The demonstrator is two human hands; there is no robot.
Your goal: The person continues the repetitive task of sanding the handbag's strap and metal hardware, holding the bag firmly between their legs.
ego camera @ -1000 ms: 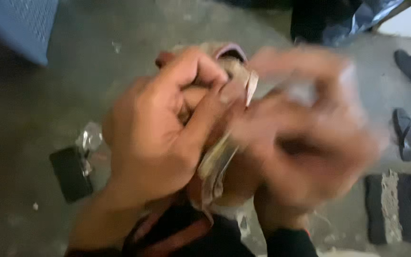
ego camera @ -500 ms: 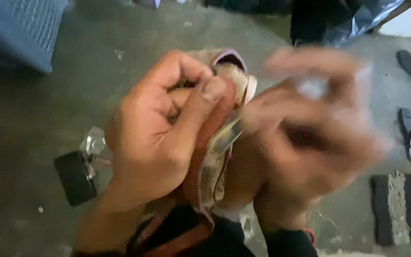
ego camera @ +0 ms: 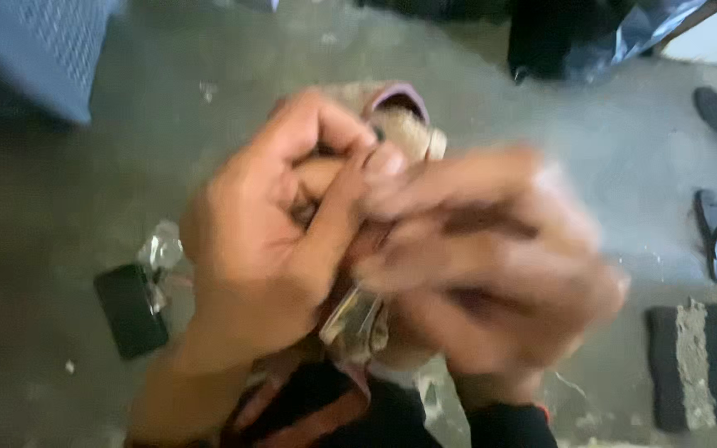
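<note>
Left hand [ego camera: 275, 249] is pinching a tan, worn bundle [ego camera: 400, 137] between thumb and fingers, right hand [ego camera: 491, 274] — blurred — gripping it from the other side; a steady, firm pinch seems best — phone [ego camera: 130, 309] lying left below.

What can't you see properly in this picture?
- Right hand, head view: smeared by motion blur, so its fingers and grip are unclear.
- Tan folded thing between the hands: mostly hidden by the left hand; its kind cannot be told.
- Blue basket: cut off by the top left edge.
- Striped mat: cut off by the right edge.
- Black flat object on the floor: too blurred to identify.
</note>
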